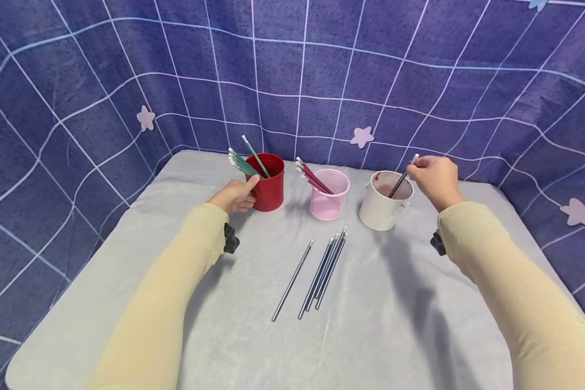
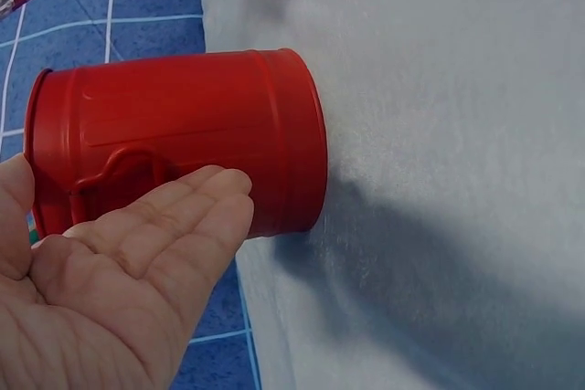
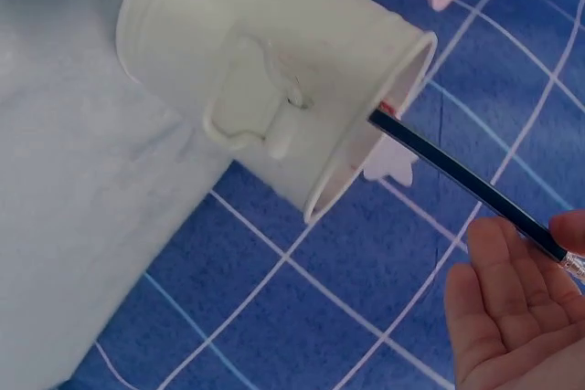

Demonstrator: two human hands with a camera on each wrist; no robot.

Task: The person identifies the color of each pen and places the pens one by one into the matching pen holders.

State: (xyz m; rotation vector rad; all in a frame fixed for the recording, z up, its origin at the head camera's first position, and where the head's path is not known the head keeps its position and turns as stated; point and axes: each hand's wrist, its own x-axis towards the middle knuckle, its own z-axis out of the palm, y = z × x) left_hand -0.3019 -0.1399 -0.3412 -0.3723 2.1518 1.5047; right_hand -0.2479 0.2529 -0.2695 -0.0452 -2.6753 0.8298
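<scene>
My left hand [image 1: 236,195] is at the side of a red metal bucket [image 1: 269,199]. In the left wrist view its straight fingers [image 2: 196,216] touch the bucket's wall beside the handle, with the thumb by the rim. Several green pencils [image 1: 244,165] lean in that bucket. On the right, my right hand [image 1: 436,176] pinches a dark blue pencil [image 3: 457,175] near its eraser end. The pencil slants down into the mouth of a white bucket [image 1: 377,211]; its lower tip is hidden inside in the right wrist view.
Between the two buckets stands a pink bucket [image 1: 325,208] holding several dark red pencils [image 1: 317,177]. Several dark pencils [image 1: 323,273] lie together on the grey-white cloth [image 1: 370,325], and one dark pencil [image 1: 292,281] lies apart to their left. A blue gridded curtain [image 1: 283,65] hangs behind.
</scene>
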